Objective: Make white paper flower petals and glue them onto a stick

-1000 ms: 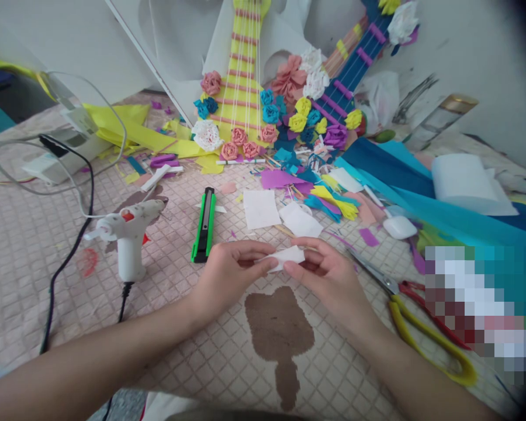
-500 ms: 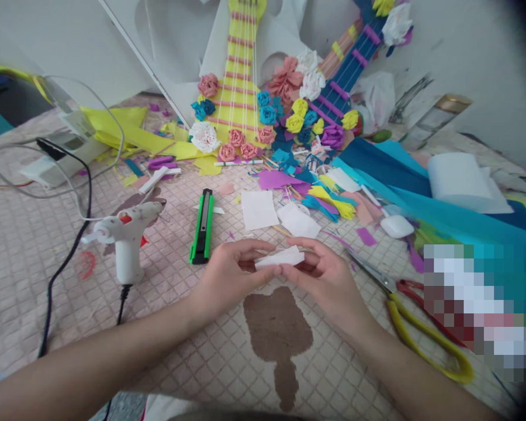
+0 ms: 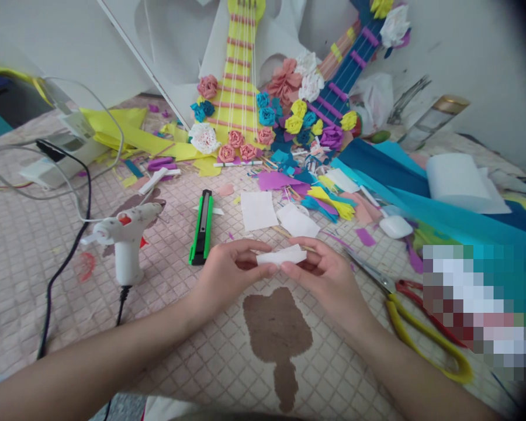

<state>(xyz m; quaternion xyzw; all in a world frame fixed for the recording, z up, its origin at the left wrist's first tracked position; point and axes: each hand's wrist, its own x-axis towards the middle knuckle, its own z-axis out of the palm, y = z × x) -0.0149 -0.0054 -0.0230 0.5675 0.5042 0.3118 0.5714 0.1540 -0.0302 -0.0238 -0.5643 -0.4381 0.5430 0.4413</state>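
Observation:
A small folded or rolled strip of white paper is pinched between my two hands, above the quilted tablecloth. My left hand grips its left end, thumb in front and fingers behind. On its right end are the thumb and fingers of my right hand. Just beyond them lie a square white paper piece and a second white piece with cut corners. Left of my left hand rests a green utility knife. Open scissors with yellow and red handles lie right of my right hand.
A white glue gun stands at left, its black cable running toward the front edge. Behind are a yellow paper guitar and a blue one with paper flowers. Coloured scraps litter the middle; blue paper sheets lie right.
The white strip has shifted very slightly right and turned a little between my fingers. My thumbs have drawn slightly apart. Everything else stays in place.

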